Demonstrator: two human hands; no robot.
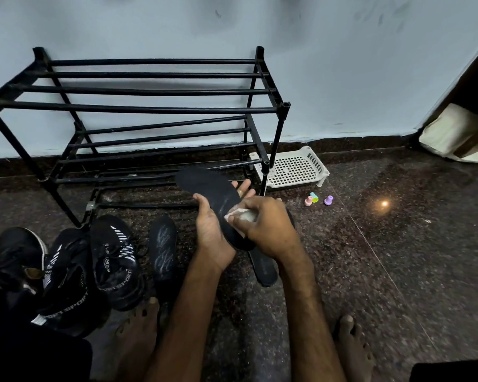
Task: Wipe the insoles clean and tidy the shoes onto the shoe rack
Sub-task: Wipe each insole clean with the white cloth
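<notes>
One black insole (204,186) slants from far left to near right between the hands, the left hand (213,230) cradling its underside while the right hand (262,224), nearer its heel, presses a clenched white wipe (239,216) onto it.

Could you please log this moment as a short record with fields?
left hand: holds the black insole from below
right hand: presses a white cloth on that insole
other insoles: one on the floor by the shoes, one under the hands
shoes: on the floor, left of the hands
shoe rack: bare
white basket: beside the rack
</notes>
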